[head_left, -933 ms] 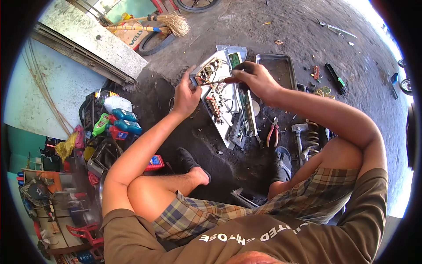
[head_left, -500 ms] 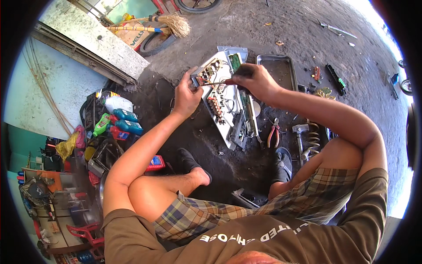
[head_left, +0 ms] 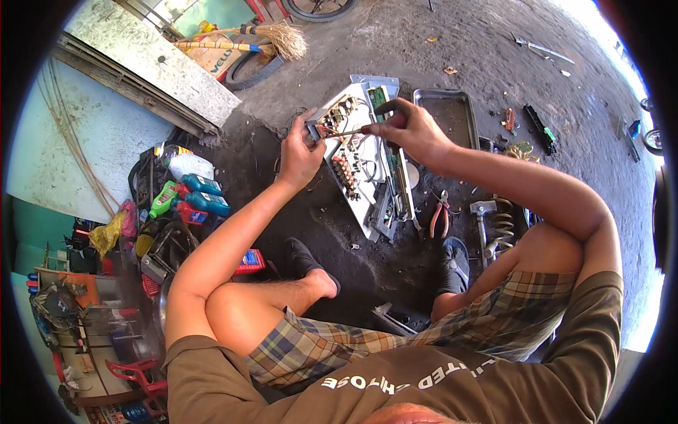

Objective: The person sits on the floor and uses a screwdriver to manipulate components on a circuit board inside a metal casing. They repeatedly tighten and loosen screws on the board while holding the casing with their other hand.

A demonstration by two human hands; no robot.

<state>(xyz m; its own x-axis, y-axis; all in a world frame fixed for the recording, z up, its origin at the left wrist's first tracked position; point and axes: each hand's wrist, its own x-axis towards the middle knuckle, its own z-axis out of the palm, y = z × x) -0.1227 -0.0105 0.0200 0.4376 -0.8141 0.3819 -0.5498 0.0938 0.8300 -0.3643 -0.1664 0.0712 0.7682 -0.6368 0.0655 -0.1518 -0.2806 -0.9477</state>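
A white metal panel [head_left: 361, 206] carrying circuit boards, coils and wires lies tilted on the ground in front of me. At its upper left edge my left hand [head_left: 302, 157] is closed round a small grey block [head_left: 313, 130] with coloured wires beside it. My right hand [head_left: 413, 134] pinches the handle end of a screwdriver [head_left: 350, 133], its index finger bent above the handle. The shaft crosses the panel leftward, its tip close to the wires by my left hand. A green circuit board [head_left: 380, 99] sits along the panel's right side.
Right of the panel are a metal tray [head_left: 453, 120], pliers [head_left: 441, 214], a hammer [head_left: 484, 212] and a coil spring [head_left: 503, 219]. Bottles [head_left: 205, 201] crowd the left side. Brooms [head_left: 279, 41] and a tyre [head_left: 254, 73] lie beyond. My feet flank the near ground.
The fingers of my right hand have loosened and lifted around the screwdriver handle. My left hand and the panel stay about where they were.
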